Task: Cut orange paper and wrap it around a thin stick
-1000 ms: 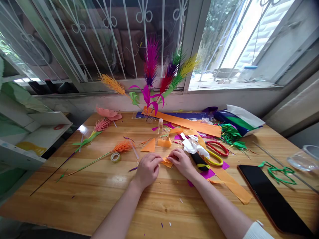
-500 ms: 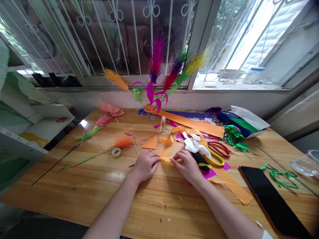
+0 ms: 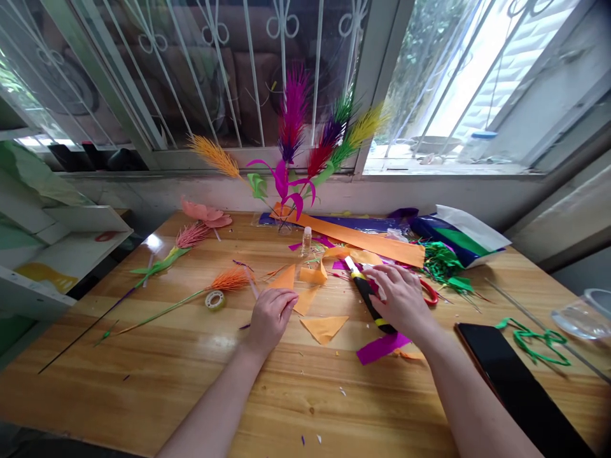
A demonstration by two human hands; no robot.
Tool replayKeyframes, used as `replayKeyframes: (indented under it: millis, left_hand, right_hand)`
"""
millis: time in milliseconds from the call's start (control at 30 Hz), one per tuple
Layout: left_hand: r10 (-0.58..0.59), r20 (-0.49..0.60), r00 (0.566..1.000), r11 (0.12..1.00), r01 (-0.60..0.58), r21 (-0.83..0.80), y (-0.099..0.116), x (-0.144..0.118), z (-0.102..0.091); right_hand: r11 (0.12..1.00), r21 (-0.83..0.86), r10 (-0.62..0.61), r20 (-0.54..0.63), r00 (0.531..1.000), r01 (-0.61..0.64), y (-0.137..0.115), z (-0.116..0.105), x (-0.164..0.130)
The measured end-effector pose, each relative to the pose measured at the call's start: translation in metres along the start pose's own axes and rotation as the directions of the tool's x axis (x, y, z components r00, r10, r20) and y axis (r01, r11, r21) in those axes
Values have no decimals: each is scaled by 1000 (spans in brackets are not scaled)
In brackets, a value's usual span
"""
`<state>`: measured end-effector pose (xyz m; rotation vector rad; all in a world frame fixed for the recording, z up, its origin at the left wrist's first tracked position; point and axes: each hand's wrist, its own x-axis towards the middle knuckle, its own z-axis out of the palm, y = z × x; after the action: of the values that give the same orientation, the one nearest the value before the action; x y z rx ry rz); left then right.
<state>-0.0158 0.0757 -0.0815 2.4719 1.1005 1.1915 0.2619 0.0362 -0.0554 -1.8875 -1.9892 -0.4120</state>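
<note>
One wooden tabletop (image 3: 200, 375), set under a barred window (image 3: 200, 83), carries all the craft items. Long orange paper strip (image 3: 377, 242) lies across the far side, beside a dark blue bag (image 3: 453, 235) of coloured sheets. Black phone (image 3: 520, 381) lies flat at the near right edge, touching nothing. Standing bunch of paper feather stems (image 3: 305, 140) rises at the far middle; an orange feather stem (image 3: 191, 296) lies flat to the left, a tape roll (image 3: 214, 299) just beside it. Right hand (image 3: 403, 299), grip loosely spread and palm down, rests over the red-handled scissors (image 3: 431, 292) and touches the black glue gun (image 3: 370, 299); whether it holds either cannot be told. Left hand (image 3: 270, 317), grip narrow with fingers curled, presses an orange paper piece (image 3: 304, 299) against the tabletop. Orange paper triangle (image 3: 323, 327) lies loose between the two hands, near both, touched by neither. Magenta paper scrap (image 3: 382, 347) lies just below the right wrist.
</note>
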Motion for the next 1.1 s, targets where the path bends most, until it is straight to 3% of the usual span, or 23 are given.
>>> replayKeyframes:
  millis: [67, 167, 267, 333, 400, 467, 533, 600, 700, 767, 833, 867, 933, 967, 1000, 1033, 1100]
  left_hand:
    - [0, 1, 1000, 1000, 0, -21, 2, 0, 1]
    - [-12, 10, 1000, 999, 12, -38, 6, 0, 1]
    - [-46, -13, 999, 997, 45, -57, 11, 1, -2]
    - [-96, -30, 995, 990, 93, -105, 17, 3, -3]
    - [-190, -5, 982, 959, 184, -214, 27, 7, 0]
    - [-327, 113, 938, 851, 344, -398, 40, 13, 7]
    - [-426, 268, 864, 624, 495, -605, 50, 20, 17]
    - [-439, 380, 814, 402, 557, -727, 57, 26, 27]
    - [-502, 376, 779, 291, 561, -775, 57, 28, 37]
    - [-546, 370, 752, 263, 573, -776, 56, 25, 42]
    - [-557, 388, 734, 242, 590, -770, 56, 20, 44]
    - [-551, 400, 733, 237, 596, -767, 57, 18, 45]
    - [-517, 432, 739, 232, 607, -760, 60, 15, 45]
    - [-492, 452, 744, 233, 612, -755, 61, 14, 44]
    - [-463, 469, 752, 236, 614, -753, 63, 14, 43]
    - [-433, 478, 764, 242, 609, -755, 64, 15, 43]
    - [-388, 472, 791, 268, 587, -764, 65, 16, 41]
  right_hand:
    - [995, -31, 95, -74, 993, -97, 8, 11, 0]
    - [980, 72, 195, -228, 954, -183, 15, 13, 1]
    - [926, 327, 320, -405, 857, -191, 10, -4, 1]
    - [815, 563, 416, -403, 815, -138, -2, -17, 1]
    - [619, 778, 496, -285, 820, -104, -17, -25, 0]
    - [454, 883, 521, -157, 839, -117, -31, -25, -1]
    - [364, 920, 521, -72, 851, -145, -40, -19, -2]
    - [320, 931, 537, -26, 843, -174, -41, -12, -2]
    - [354, 903, 593, -16, 805, -243, -33, -3, -1]
    - [493, 813, 610, -69, 790, -309, -28, -3, -1]
    - [702, 634, 552, -195, 811, -326, -29, -10, 0]
    - [798, 532, 471, -255, 845, -284, -32, -16, 0]
    - [917, 394, 187, -268, 945, -70, -43, -28, 0]
    - [917, 390, 2, -205, 979, 80, -49, -33, -1]
    - [884, 414, -189, -106, 976, 216, -56, -35, -2]
    - [843, 446, -329, -11, 944, 299, -62, -36, -3]
    - [815, 477, -415, 83, 906, 330, -70, -31, -6]
